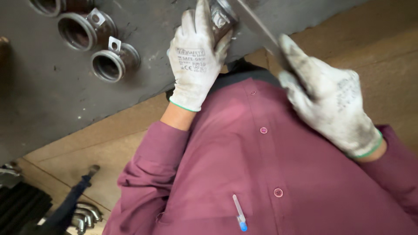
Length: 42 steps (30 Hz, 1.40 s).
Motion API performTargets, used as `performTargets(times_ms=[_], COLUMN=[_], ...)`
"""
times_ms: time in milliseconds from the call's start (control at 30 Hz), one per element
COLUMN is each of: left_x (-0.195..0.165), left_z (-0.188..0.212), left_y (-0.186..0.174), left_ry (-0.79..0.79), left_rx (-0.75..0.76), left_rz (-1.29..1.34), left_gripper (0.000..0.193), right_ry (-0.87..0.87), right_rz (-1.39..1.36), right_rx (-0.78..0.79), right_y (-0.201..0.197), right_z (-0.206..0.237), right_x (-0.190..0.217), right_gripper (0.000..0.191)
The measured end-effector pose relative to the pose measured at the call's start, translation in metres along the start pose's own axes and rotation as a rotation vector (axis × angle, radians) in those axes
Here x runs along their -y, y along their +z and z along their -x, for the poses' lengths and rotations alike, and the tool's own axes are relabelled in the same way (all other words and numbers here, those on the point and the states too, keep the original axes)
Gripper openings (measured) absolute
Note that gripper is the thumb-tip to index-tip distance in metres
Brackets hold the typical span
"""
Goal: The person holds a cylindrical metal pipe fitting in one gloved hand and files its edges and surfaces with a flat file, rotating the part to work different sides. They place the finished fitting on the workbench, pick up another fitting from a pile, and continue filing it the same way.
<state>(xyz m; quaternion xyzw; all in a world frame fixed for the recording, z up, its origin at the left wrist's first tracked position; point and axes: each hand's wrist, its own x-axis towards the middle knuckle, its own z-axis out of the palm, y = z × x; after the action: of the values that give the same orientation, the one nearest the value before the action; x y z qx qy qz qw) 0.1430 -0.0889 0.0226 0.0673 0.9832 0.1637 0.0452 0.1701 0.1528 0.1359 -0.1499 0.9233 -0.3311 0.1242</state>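
Both gloved hands work at top centre. My left hand (194,58) has its fingers wrapped shut around a metal fitting (222,17) on the grey bench (39,104). My right hand (331,100) grips a flat metal file (257,26), its fingers curled tight. Risk, as I judge it: file skids off the fitting's edge into the left fingers.

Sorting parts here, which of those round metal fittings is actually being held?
The one at the top, gripped in the gloved left hand: metal fitting. The other fittings lie untouched on the grey bench.
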Motion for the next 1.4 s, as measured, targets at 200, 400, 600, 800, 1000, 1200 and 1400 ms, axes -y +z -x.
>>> performTargets(times_ms=[200,400,600,800,1000,1200,1400], left_x=[-0.008,-0.010,-0.010,-0.010,-0.011,-0.009,-0.010], left_z=[-0.002,-0.004,-0.001,-0.001,-0.002,0.000,-0.005], left_y=[-0.002,0.002,0.006,0.012,0.013,0.012,0.008], left_ry=[0.041,0.039,0.005,-0.002,0.021,0.052,0.013], left_rx=[-0.042,-0.076,-0.063,-0.069,-0.120,-0.144,-0.035], left_rz=[-0.061,-0.067,-0.057,-0.153,-0.211,-0.264,-0.113], left_gripper=[0.083,0.089,0.087,0.079,0.074,0.074,0.079], right_ry=[-0.116,-0.002,-0.226,-0.139,-0.036,-0.290,-0.188], right_rz=[0.244,0.099,0.545,0.643,0.324,0.614,0.509], right_rx=[0.031,0.074,-0.063,0.104,0.150,0.068,0.062], right_y=[-0.005,-0.041,-0.003,-0.015,-0.042,0.001,0.002], right_z=[-0.011,0.004,-0.041,-0.041,-0.012,-0.068,-0.044], right_x=[0.001,0.014,0.026,0.043,0.046,0.038,0.031], right_gripper=[0.052,0.055,0.053,0.050,0.047,0.059,0.056])
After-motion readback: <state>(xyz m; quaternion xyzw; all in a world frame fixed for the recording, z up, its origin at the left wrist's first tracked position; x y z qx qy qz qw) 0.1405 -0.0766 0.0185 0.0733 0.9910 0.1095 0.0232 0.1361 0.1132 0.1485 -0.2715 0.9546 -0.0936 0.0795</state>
